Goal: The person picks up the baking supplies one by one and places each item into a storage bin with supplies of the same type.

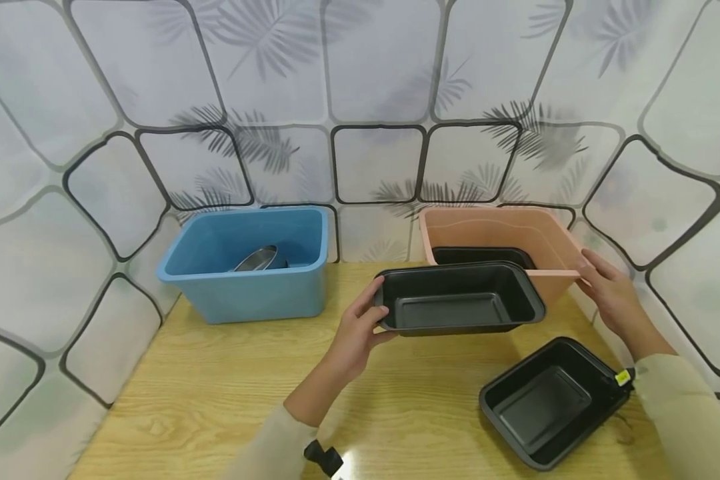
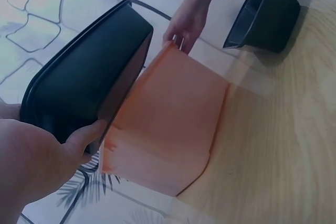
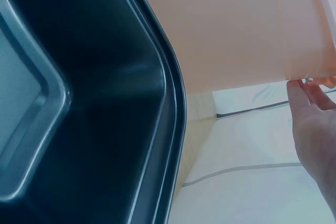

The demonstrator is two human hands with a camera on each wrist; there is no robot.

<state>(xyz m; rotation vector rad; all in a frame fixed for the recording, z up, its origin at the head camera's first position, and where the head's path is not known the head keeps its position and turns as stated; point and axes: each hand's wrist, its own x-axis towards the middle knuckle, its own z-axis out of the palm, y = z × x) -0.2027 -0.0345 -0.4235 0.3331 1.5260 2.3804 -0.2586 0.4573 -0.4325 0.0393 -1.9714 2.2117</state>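
My left hand (image 1: 354, 330) grips the left end of a long black loaf pan (image 1: 450, 310), thumb over the rim, fingers behind and beneath. The pan is lifted above the table, its hollow facing me, and overlaps the front of the pink bin (image 1: 561, 292). In the left wrist view the pan's underside (image 2: 79, 77) shows beside the bin. At the bin's right end, my right hand (image 1: 612, 300) holds the rim; the right wrist view shows its fingers (image 3: 299, 95) at the edge. Inside the bin lies another black pan (image 1: 480, 255), partly hidden by the held one.
A second black loaf pan (image 1: 546, 407) sits angled on the wooden table (image 1: 204, 393), close to my right forearm. At the back left stands a blue bin (image 1: 264, 293) with a round metal tin (image 1: 261, 259) tilted inside. Patterned cloth (image 1: 378, 160) surrounds the table.
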